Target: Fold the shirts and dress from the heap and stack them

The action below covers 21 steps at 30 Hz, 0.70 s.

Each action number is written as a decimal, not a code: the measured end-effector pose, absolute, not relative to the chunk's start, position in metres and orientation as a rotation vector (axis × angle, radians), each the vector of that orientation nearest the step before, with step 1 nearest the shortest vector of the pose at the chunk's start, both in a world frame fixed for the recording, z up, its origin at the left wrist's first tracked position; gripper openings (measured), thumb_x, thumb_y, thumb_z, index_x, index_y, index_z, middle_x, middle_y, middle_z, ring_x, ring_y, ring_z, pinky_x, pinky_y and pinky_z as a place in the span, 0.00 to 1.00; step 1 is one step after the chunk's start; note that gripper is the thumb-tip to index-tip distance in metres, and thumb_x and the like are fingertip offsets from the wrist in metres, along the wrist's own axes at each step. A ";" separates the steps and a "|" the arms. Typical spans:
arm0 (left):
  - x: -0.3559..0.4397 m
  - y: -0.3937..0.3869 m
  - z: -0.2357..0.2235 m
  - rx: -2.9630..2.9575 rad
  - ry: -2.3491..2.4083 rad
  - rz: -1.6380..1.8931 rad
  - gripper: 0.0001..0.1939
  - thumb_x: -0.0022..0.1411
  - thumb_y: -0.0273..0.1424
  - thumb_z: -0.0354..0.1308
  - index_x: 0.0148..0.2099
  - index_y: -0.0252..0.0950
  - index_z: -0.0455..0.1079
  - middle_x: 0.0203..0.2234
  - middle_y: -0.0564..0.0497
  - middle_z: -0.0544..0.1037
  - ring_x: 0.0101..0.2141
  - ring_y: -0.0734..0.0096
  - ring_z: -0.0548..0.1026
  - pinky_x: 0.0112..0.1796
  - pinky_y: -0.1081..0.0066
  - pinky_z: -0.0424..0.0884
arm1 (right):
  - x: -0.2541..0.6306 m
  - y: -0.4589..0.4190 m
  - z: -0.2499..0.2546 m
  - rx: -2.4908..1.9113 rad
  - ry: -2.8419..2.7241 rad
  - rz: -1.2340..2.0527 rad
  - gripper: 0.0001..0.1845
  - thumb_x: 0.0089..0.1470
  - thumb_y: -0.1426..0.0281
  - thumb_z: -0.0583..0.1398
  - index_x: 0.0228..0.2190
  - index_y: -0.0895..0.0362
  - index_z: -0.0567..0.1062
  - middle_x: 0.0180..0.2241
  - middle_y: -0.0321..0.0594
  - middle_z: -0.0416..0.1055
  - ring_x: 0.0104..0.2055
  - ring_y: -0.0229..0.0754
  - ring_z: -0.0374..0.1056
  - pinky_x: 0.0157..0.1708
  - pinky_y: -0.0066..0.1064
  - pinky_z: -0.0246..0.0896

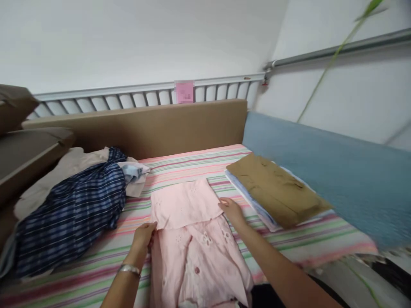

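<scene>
A pale pink shirt [205, 261] with cut-out flower embroidery and a pink button lies in front of me, its far end folded over toward me. My left hand [145, 235], with a silver bracelet at the wrist, pinches the left edge of the folded flap. On the opposite side my right hand [231, 210] has thumb and fingers closed on the flap's right edge. The shirt rests on a striped cloth [192, 164] in pink, green and white.
To the right lies a stack of folded clothes with a khaki garment [276, 188] on top. A blue plaid garment [77, 205] and white clothes are heaped at left. A brown backrest [180, 124], a blue-covered side [308, 158] and a radiator [125, 100] border the bed.
</scene>
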<state>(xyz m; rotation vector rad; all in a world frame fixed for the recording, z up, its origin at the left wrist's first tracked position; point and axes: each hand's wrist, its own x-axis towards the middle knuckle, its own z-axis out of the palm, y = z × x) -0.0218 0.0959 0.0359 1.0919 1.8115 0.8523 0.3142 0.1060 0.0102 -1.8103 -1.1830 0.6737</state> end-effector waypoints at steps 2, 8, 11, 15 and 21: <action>-0.024 0.101 0.039 1.160 1.827 0.877 0.19 0.47 0.49 0.52 0.21 0.37 0.61 0.11 0.56 0.64 0.15 0.72 0.64 0.18 0.72 0.59 | 0.308 0.112 0.014 -1.829 -1.188 0.667 0.15 0.44 0.72 0.57 0.37 0.56 0.75 0.34 0.39 0.77 0.37 0.42 0.72 0.36 0.29 0.65; -0.041 0.104 0.030 1.399 1.972 0.778 0.14 0.52 0.42 0.49 0.25 0.37 0.65 0.15 0.51 0.71 0.19 0.65 0.70 0.24 0.68 0.63 | 0.308 0.111 0.021 -1.953 -1.316 0.714 0.14 0.42 0.75 0.59 0.35 0.57 0.77 0.29 0.36 0.76 0.30 0.40 0.72 0.30 0.27 0.64; -0.045 0.100 0.025 1.474 2.007 0.665 0.11 0.50 0.39 0.52 0.25 0.36 0.66 0.18 0.47 0.74 0.24 0.59 0.73 0.28 0.66 0.66 | 0.310 0.104 0.033 -2.036 -1.393 0.661 0.16 0.42 0.76 0.59 0.36 0.58 0.77 0.34 0.43 0.76 0.37 0.45 0.72 0.37 0.32 0.63; -0.031 0.099 0.038 1.764 2.143 0.747 0.22 0.57 0.41 0.48 0.46 0.29 0.68 0.40 0.35 0.75 0.43 0.52 0.73 0.44 0.59 0.65 | 0.297 0.099 0.054 -1.973 -1.673 0.380 0.23 0.53 0.69 0.55 0.51 0.59 0.68 0.53 0.52 0.66 0.56 0.50 0.59 0.54 0.39 0.51; 0.022 0.091 0.023 2.416 1.869 0.606 0.26 0.63 0.41 0.44 0.61 0.38 0.57 0.61 0.41 0.58 0.61 0.50 0.52 0.55 0.50 0.54 | 0.259 0.092 0.031 -1.758 -2.219 0.241 0.27 0.58 0.56 0.50 0.58 0.48 0.60 0.64 0.42 0.46 0.65 0.48 0.40 0.60 0.48 0.37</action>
